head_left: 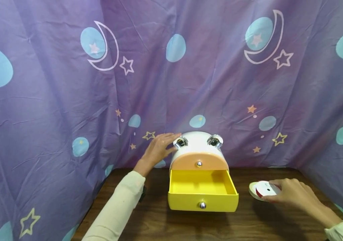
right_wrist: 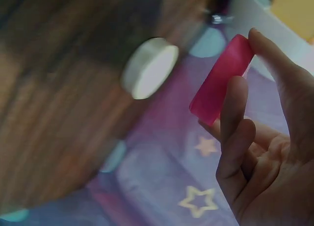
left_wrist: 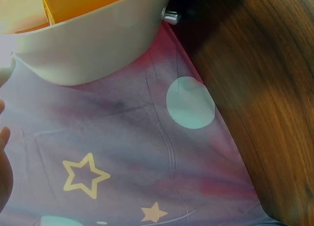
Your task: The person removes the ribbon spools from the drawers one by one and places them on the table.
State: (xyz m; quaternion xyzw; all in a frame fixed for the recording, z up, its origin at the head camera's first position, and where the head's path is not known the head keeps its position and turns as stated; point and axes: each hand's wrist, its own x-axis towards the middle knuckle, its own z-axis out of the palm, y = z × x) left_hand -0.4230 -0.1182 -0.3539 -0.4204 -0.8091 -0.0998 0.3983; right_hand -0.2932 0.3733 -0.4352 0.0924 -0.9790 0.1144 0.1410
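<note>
A white animal-faced drawer box (head_left: 198, 142) stands on the table, its yellow lower drawer (head_left: 203, 202) pulled out and its peach upper drawer (head_left: 189, 162) closed. My left hand (head_left: 158, 147) reaches to the box's left silver-ringed eye (head_left: 181, 142), fingers extended; whether they touch it I cannot tell. Only fingertips show at the left edge of the left wrist view. Between thumb and fingers my right hand (head_left: 293, 192) pinches a round, red-sided piece (right_wrist: 223, 81) with a white top. Close by it on the table lies a white disc (right_wrist: 156, 69), partly covered in the head view.
The brown wooden table (head_left: 207, 227) carries the box near its back edge. A purple curtain (head_left: 147, 83) with moons and stars hangs behind and on both sides. Silver knobs (head_left: 202, 205) stick out from the drawer fronts.
</note>
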